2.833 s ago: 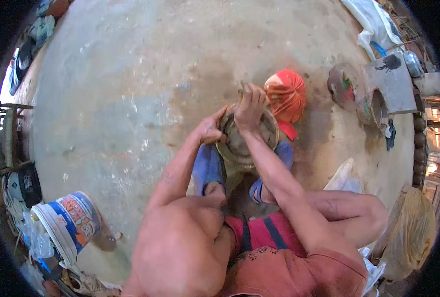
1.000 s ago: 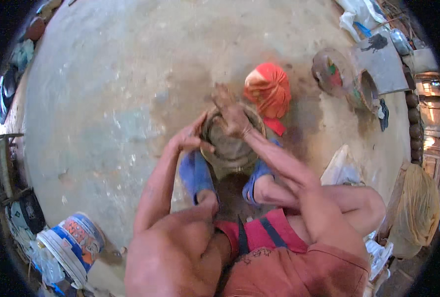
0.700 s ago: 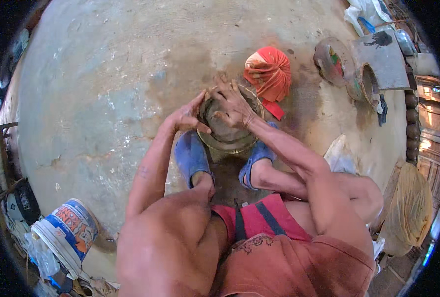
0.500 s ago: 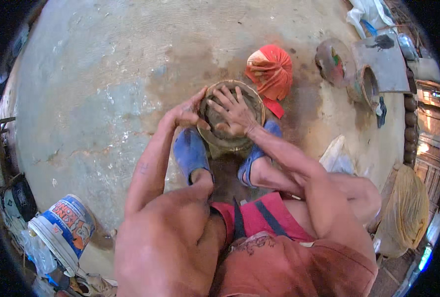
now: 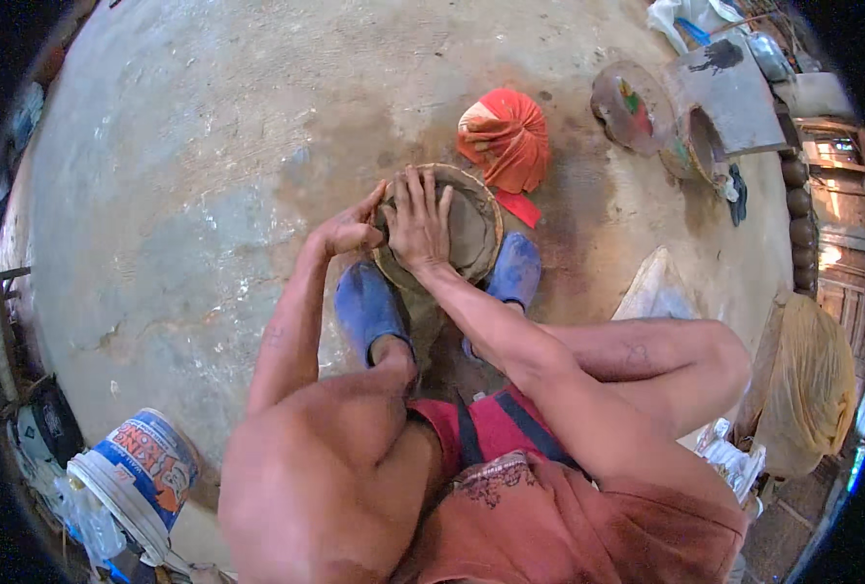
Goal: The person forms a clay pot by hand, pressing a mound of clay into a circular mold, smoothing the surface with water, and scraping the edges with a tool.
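Note:
A round shallow basket-like mould (image 5: 496,209) with a pale rim stands on the floor between my feet. Grey-brown wet clay (image 5: 468,234) lines its inside. My right hand (image 5: 417,222) lies flat on the clay at the left part of the mould, fingers stretched and slightly spread. At the mould's left edge, my left hand (image 5: 348,228) rests against the rim with its fingers extended and the thumb apart. The clay beneath my right palm is hidden.
Just beyond the mould sits a bundle tied in red cloth (image 5: 510,136). Rounded pots (image 5: 632,107) and a grey board (image 5: 729,92) stand at the far right. A paint bucket (image 5: 141,467) leans at the near left. Blue shoes (image 5: 367,307) flank the mould.
My right hand has moved left across the clay, its fingers now pointing more straight ahead. My left hand has drawn slightly outward at the rim. The view has shifted a little.

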Action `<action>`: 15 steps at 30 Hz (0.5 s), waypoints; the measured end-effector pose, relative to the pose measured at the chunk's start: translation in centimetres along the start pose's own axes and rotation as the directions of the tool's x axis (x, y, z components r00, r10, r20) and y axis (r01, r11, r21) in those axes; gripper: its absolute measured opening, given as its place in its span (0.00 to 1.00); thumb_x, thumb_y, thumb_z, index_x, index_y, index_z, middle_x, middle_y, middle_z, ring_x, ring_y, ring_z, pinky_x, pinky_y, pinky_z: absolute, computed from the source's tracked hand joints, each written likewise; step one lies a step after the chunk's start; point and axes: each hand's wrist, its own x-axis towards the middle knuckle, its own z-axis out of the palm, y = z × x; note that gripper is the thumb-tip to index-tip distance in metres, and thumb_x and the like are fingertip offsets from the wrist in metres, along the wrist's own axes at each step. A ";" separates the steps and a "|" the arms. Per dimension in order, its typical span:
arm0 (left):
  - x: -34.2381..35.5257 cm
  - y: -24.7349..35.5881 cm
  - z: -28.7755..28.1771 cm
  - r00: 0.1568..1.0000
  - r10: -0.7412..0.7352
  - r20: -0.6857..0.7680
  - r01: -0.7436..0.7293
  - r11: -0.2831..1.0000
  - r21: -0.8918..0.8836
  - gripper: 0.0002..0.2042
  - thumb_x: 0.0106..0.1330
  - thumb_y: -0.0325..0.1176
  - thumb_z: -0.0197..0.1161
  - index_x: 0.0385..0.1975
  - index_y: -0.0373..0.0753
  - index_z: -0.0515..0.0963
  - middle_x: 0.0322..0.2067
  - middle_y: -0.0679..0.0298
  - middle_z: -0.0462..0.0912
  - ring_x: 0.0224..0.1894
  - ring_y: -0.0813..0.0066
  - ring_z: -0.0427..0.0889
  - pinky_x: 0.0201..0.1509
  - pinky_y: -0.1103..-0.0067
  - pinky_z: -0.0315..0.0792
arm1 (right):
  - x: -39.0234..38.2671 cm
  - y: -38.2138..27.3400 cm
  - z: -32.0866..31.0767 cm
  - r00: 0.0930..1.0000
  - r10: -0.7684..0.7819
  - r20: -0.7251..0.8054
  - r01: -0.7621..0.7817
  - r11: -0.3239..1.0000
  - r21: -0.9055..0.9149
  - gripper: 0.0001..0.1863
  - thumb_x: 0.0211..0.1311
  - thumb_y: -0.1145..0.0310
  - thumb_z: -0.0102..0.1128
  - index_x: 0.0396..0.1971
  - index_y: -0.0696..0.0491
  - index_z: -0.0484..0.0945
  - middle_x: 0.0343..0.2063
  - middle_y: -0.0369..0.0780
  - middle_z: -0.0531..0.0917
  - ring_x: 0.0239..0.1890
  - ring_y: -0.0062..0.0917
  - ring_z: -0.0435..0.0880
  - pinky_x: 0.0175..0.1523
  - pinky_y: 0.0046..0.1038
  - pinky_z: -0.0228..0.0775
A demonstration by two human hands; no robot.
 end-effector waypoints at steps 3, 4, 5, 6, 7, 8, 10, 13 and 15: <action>0.7 0.2 -1.8 0.999 0.021 0.025 -0.019 0.997 -0.078 0.60 0.49 0.30 0.72 0.83 0.38 0.39 0.78 0.49 0.59 0.78 0.65 0.60 0.79 0.73 0.55 | 2.0 -0.4 -0.6 0.998 0.025 0.053 -0.032 0.988 0.151 0.38 0.75 0.49 0.56 0.78 0.50 0.59 0.78 0.52 0.56 0.80 0.53 0.53 0.78 0.68 0.38; 0.2 -0.1 -1.6 1.000 0.009 0.015 -0.008 0.997 -0.081 0.60 0.49 0.30 0.72 0.83 0.38 0.39 0.78 0.49 0.59 0.78 0.65 0.60 0.79 0.73 0.55 | 2.2 0.2 -1.0 0.998 0.018 0.061 -0.028 0.986 0.163 0.38 0.75 0.49 0.56 0.78 0.50 0.59 0.78 0.52 0.56 0.80 0.53 0.53 0.78 0.68 0.38; 0.4 0.1 0.0 0.994 0.108 -0.018 -0.109 0.989 -0.100 0.63 0.47 0.31 0.76 0.82 0.36 0.38 0.80 0.48 0.53 0.80 0.65 0.52 0.81 0.74 0.50 | 2.4 1.9 -2.0 0.989 0.146 0.022 -0.146 0.944 0.297 0.40 0.74 0.49 0.57 0.78 0.51 0.58 0.79 0.53 0.54 0.81 0.52 0.51 0.78 0.68 0.38; -0.2 0.0 1.2 0.978 0.198 -0.068 -0.204 0.973 -0.111 0.65 0.46 0.33 0.79 0.82 0.34 0.37 0.81 0.47 0.46 0.83 0.65 0.45 0.83 0.74 0.46 | 2.1 3.0 -3.0 0.963 0.269 0.005 -0.244 0.866 0.436 0.41 0.73 0.48 0.58 0.78 0.53 0.57 0.79 0.53 0.52 0.81 0.51 0.50 0.78 0.67 0.38; -0.9 0.2 1.5 0.971 0.224 -0.087 -0.222 0.974 0.039 0.72 0.41 0.39 0.86 0.81 0.32 0.35 0.82 0.45 0.41 0.84 0.59 0.42 0.84 0.70 0.43 | 1.6 4.9 -4.7 0.967 0.254 0.028 -0.245 0.891 0.382 0.47 0.68 0.45 0.63 0.79 0.53 0.56 0.80 0.53 0.49 0.81 0.53 0.47 0.78 0.67 0.38; -1.5 0.2 2.1 0.973 0.212 -0.096 -0.209 0.977 0.040 0.72 0.41 0.39 0.86 0.81 0.32 0.35 0.82 0.45 0.41 0.84 0.59 0.42 0.84 0.70 0.43 | 1.6 6.3 -6.6 0.969 0.242 0.042 -0.242 0.914 0.326 0.53 0.63 0.41 0.67 0.79 0.54 0.55 0.81 0.53 0.45 0.82 0.54 0.44 0.78 0.68 0.38; -3.1 0.1 3.0 0.941 0.283 -0.186 -0.226 0.934 0.277 0.76 0.36 0.44 0.89 0.81 0.33 0.35 0.81 0.42 0.39 0.84 0.54 0.39 0.85 0.66 0.43 | -0.4 4.9 -9.8 0.952 0.247 0.180 -0.280 0.942 0.185 0.60 0.54 0.37 0.72 0.80 0.53 0.53 0.81 0.53 0.43 0.82 0.56 0.41 0.77 0.70 0.37; -3.2 1.5 4.4 0.928 0.296 -0.228 -0.179 0.889 0.422 0.81 0.27 0.50 0.91 0.81 0.36 0.37 0.81 0.40 0.38 0.84 0.50 0.38 0.84 0.63 0.48 | -3.4 3.1 -12.5 0.876 0.282 0.392 -0.278 0.958 -0.067 0.73 0.37 0.30 0.79 0.81 0.49 0.52 0.82 0.52 0.39 0.82 0.59 0.35 0.75 0.75 0.34; -3.1 2.1 5.0 0.923 0.304 -0.234 -0.169 0.870 0.464 0.81 0.25 0.51 0.91 0.82 0.37 0.37 0.81 0.40 0.38 0.84 0.48 0.38 0.84 0.62 0.50 | -4.5 2.3 -12.6 0.829 0.281 0.483 -0.242 0.960 -0.143 0.79 0.28 0.27 0.81 0.82 0.44 0.48 0.82 0.51 0.38 0.82 0.60 0.31 0.72 0.81 0.32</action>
